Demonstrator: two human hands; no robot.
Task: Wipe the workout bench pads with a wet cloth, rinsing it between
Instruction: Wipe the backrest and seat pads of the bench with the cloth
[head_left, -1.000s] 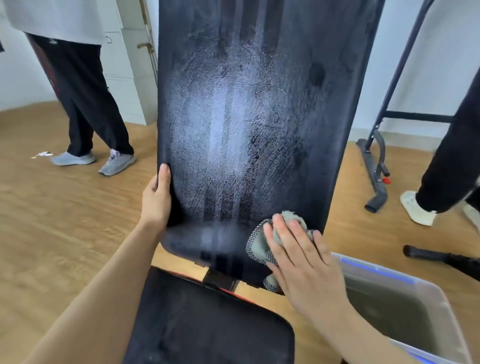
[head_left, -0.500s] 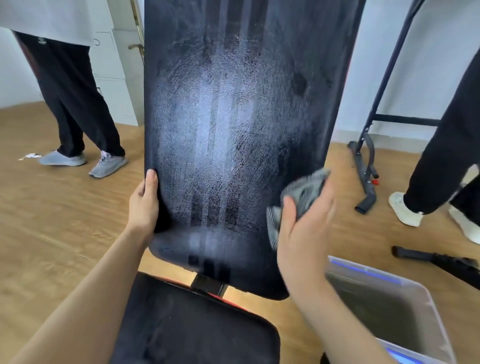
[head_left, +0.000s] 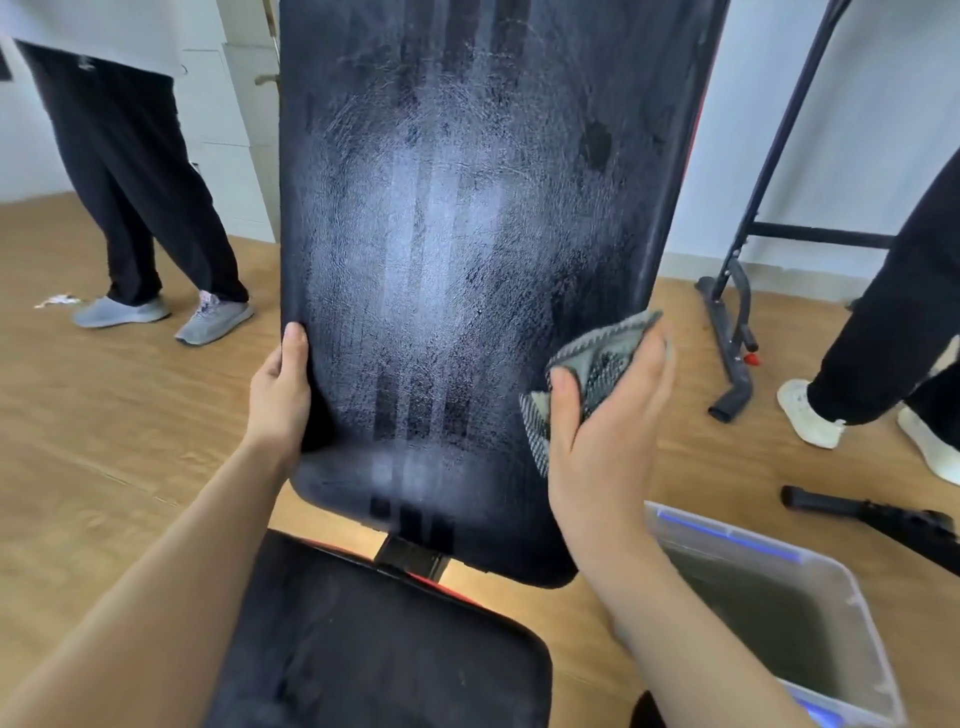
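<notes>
Right hand (head_left: 608, 426) has the grey cloth (head_left: 597, 358) pinched between thumb and fingers, just off the right edge of the backrest pad (head_left: 457, 260), which runs lengthwise upward past the fingertips (left hand (head_left: 280, 395) grips the opposite edge), tub of water (head_left: 852, 587) below the wrist.

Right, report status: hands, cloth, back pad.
Left hand grips back pad, left edge. Right hand holds cloth at its right edge. Water tub lower right, not obstructing.
</notes>
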